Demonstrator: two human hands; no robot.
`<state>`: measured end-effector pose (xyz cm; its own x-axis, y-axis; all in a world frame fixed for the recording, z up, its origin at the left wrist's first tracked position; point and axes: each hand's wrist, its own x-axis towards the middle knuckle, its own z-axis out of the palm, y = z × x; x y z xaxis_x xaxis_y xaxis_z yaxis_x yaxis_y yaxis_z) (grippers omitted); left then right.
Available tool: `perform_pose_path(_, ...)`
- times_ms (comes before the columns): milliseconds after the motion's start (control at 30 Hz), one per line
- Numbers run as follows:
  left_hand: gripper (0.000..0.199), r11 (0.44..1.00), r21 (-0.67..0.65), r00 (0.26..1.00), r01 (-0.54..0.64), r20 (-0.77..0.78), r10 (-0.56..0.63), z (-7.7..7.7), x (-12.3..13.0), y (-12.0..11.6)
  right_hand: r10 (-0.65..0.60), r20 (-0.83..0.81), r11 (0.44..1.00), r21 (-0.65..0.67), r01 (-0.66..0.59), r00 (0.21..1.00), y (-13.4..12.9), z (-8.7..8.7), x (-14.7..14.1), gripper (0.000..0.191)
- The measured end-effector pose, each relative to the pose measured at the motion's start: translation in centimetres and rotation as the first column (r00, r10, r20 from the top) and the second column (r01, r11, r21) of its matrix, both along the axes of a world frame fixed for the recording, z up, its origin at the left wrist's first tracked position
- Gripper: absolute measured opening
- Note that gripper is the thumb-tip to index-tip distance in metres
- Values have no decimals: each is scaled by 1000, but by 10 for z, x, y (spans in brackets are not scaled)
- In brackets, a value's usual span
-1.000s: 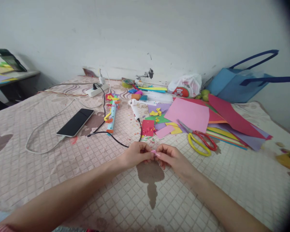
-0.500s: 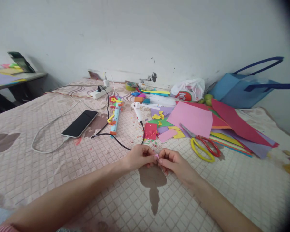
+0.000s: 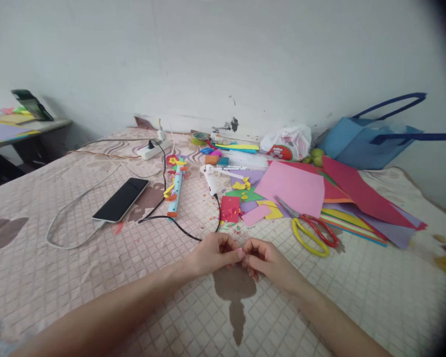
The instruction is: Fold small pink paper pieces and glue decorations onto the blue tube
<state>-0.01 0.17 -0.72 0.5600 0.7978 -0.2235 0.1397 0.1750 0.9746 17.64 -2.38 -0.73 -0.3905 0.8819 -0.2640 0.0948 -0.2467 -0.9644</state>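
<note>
Between my fingertips is a tiny piece of pink paper (image 3: 240,251), mostly hidden by the fingers. My left hand (image 3: 217,254) pinches it from the left, thumb against the index finger. From the right, my right hand (image 3: 264,258) is closed in a pinch at the same piece, its fingertips touching those of the left. Both hands are just above the quilted cloth (image 3: 193,317). Beyond them lie a red paper square (image 3: 230,209) with small scraps on it and a white glue gun (image 3: 210,181) with a black cord.
Scissors (image 3: 310,233) with yellow and red handles lie right, beside coloured paper sheets (image 3: 292,186). A decorated light-blue strip (image 3: 176,191), a phone (image 3: 121,200) on a cable and a power strip (image 3: 154,148) are left. A blue bag (image 3: 353,144) stands back right.
The whole view has shifted, so things sit slightly lower. The fingertips have closed further over the pink paper, and less of it shows.
</note>
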Motion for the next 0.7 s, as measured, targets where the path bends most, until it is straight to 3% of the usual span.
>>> perform_pose_path(267,32,998,56,999,-29,-33,31,-1,-1,-3,27,-23,999,32,-26,999,-1,-5,1,10)
perform_pose_path(433,34,1000,22,999,-14,44,13,-3,-1,0,-3,-63,999,34,5,998,0,-2,1,12)
perform_pose_path(700,32,999,1,999,-32,18,32,0,0,0,-25,-92,999,44,29,995,-1,-2,2,15)
